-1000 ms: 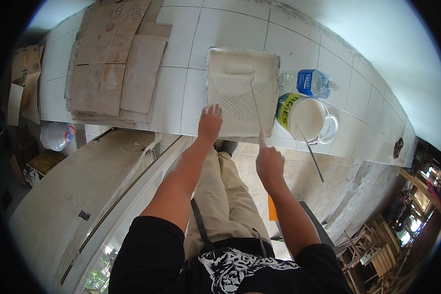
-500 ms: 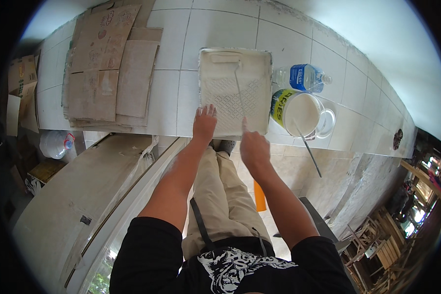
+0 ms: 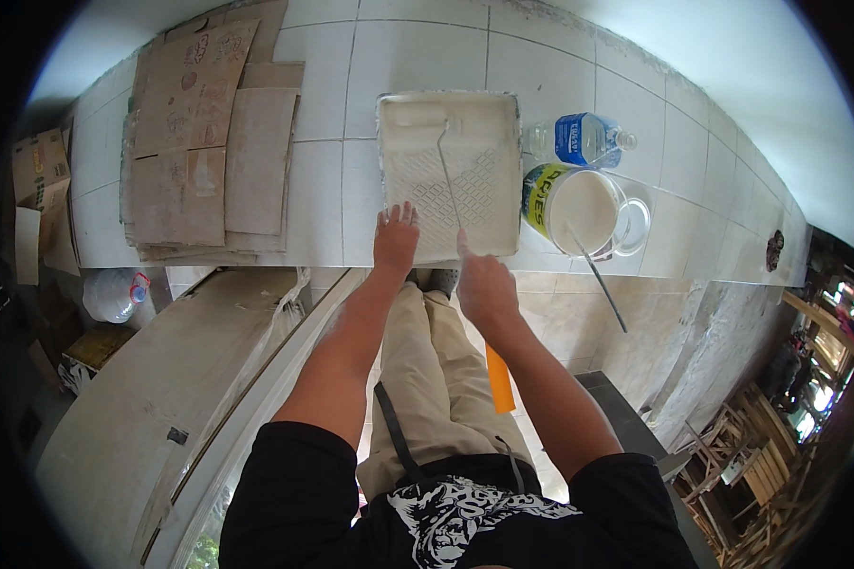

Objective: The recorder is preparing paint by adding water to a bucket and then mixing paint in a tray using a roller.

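Note:
A white paint tray (image 3: 484, 204) with a patterned ramp rests on the tiled surface. In its far part lies a paint-coated roller (image 3: 416, 117). My right hand (image 3: 487, 299) is closed on the roller's handle, index finger along the wire shaft; the orange handle end shows below it. My left hand (image 3: 396, 237) rests at the tray's near left rim, fingers stretched over the edge. Right of the tray stands a bucket of pale paint (image 3: 584, 204) with a stick (image 3: 605, 289) leaning out, and behind it lies a plastic bottle with a blue label (image 3: 574, 140).
Stacked cardboard sheets (image 3: 194, 161) cover the left of the white-tiled surface (image 3: 321, 190). A large plastic jug (image 3: 109, 296) sits below at the left, beside a large pale panel (image 3: 152, 379). Wooden pieces (image 3: 750, 455) are piled at the lower right.
The roller has slid toward the far end of the tray and slightly left, with my right hand moving the same way. My left hand stays at the rim.

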{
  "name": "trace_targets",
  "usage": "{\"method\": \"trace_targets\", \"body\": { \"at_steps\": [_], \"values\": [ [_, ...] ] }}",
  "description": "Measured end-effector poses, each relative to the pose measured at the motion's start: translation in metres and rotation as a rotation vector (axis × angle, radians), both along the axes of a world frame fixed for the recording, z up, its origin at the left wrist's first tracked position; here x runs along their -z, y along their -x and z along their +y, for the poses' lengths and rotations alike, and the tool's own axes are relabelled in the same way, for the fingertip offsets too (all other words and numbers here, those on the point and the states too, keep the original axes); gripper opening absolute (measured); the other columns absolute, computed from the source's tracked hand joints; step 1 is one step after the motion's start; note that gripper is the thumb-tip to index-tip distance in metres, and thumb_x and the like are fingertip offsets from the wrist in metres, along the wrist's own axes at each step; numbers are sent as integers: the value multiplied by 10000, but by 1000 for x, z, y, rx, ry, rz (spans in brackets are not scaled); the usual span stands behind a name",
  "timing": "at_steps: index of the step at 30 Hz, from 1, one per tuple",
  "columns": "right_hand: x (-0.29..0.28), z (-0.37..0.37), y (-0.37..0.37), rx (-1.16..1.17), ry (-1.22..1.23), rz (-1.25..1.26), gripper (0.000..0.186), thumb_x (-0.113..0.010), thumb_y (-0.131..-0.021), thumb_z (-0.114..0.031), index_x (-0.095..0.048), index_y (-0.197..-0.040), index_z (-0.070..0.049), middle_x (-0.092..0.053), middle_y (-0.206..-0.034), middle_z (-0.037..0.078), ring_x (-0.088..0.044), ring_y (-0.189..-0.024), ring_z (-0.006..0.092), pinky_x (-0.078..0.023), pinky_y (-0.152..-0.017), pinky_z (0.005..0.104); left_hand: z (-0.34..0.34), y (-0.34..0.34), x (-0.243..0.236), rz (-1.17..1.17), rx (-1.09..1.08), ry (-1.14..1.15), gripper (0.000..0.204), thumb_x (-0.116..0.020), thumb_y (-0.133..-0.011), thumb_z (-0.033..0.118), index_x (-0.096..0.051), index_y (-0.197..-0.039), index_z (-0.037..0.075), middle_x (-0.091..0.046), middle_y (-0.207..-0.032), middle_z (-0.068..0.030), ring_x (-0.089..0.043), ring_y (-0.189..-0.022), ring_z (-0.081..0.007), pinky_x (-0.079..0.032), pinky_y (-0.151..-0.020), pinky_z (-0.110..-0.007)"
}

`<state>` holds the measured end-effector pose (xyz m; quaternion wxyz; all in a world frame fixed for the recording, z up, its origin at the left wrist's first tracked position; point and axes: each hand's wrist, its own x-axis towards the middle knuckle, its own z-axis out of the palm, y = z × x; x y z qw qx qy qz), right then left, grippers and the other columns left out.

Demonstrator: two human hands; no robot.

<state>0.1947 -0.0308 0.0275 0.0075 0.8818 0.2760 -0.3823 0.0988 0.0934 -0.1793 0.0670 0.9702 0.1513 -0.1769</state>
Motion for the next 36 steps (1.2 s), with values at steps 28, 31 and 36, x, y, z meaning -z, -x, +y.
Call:
{"method": "trace_targets", "body": {
  "at_steps": [28,31,36],
  "values": [
    [12,-20,19,108,25,37,710,-512,-881,-40,-325,-1558,-145,-690,-853,253,-699,-810,407,-554,-767,525,3,3,1,-23,31,29,734,-791,-771,247,-514,-1427,69,-466,-1525,-98,-410,-1402,-295,-322,-1134,-482],
    [1,-39,17,106,-6,35,712,-535,-865,-47,-368,-1543,-187,-685,-828,261,-689,-780,431,-549,-747,546,6,10,3,-63,32,26,735,-784,-777,243,-507,-1435,69,-458,-1536,-95,-378,-1434,-288,-291,-1153,-473],
    [-8,-45,-13,109,67,0,684,-530,-877,-57,-371,-1539,-123,-689,-852,239,-697,-817,405,-551,-768,518,6,8,-5,-60,29,63,745,-785,-775,253,-504,-1442,72,-454,-1540,-94,-353,-1456,-270,-275,-1161,-466]
  ]
}}
